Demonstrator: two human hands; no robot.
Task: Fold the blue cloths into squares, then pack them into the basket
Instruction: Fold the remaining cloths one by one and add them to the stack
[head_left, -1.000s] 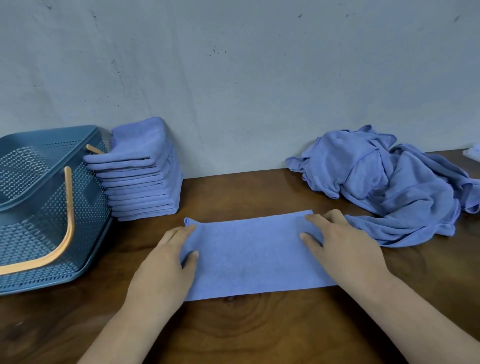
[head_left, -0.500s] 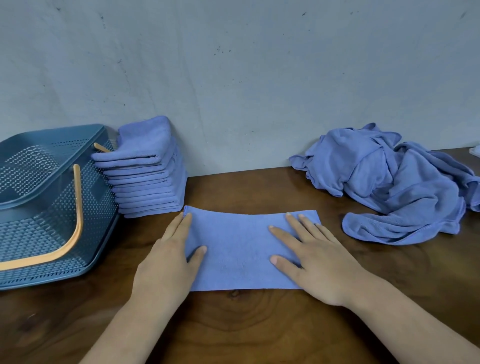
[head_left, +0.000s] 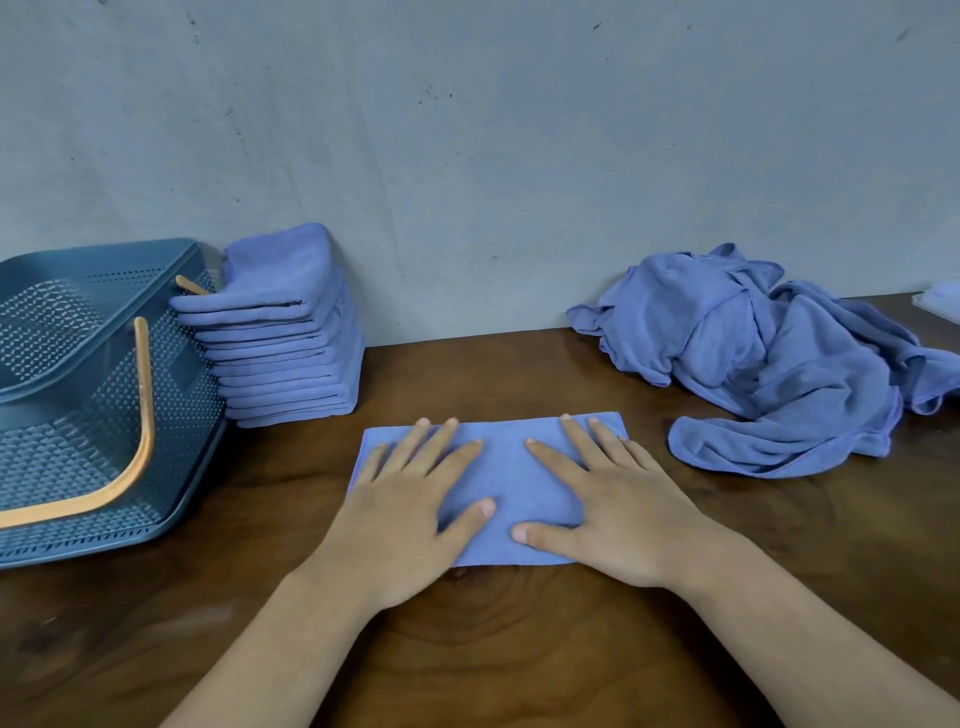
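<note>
Spreading under everything is the dark wooden worktop. Beyond and well left of the left hand sits the blue plastic basket with its orange handle, no cloth visible inside. Beyond and to the right of the right hand lies a rumpled heap of unfolded cloths, its nearest edge close to that hand's fingertips. Beyond the left hand, between the basket and the wall, a stack of folded cloths leans a little, its top piece sloping.

The cloth in work lies directly beneath both palms: a soft blue strip, wider than it is deep, smooth, its corners fairly crisp. The left hand and the right hand are flat on it, fingers straight and spread, pressing and grasping nothing.

As I judge it, one more fold across would make the square. The risk is misalignment: on polished wood the strip may slide or skew under uneven pressure, so the edges would not meet. Setting it carelessly on the leaning stack could also tip that over.
</note>
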